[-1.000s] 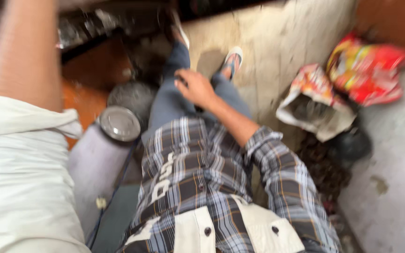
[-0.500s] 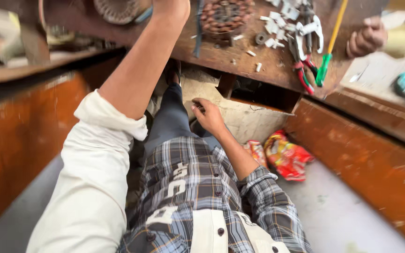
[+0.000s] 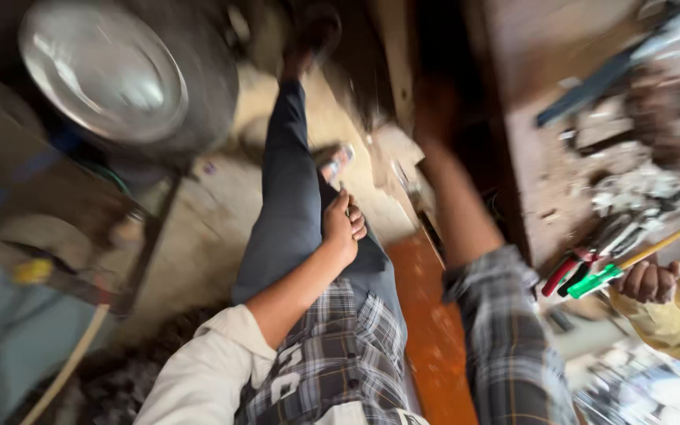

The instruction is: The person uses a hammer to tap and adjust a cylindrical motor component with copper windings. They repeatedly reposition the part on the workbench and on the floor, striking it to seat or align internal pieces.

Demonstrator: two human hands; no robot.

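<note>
Resting on 1 knee, left hand, 1 metal drum

The person wears a plaid shirt in grey, white and black with pale printed lettering, a cream sleeve pushed above the forearm, a checked sleeve opposite, dark blue-grey trousers and sandals.

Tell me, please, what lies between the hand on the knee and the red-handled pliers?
In the head view, the right arm in its plaid sleeve crosses between the left hand and the pliers.
</note>
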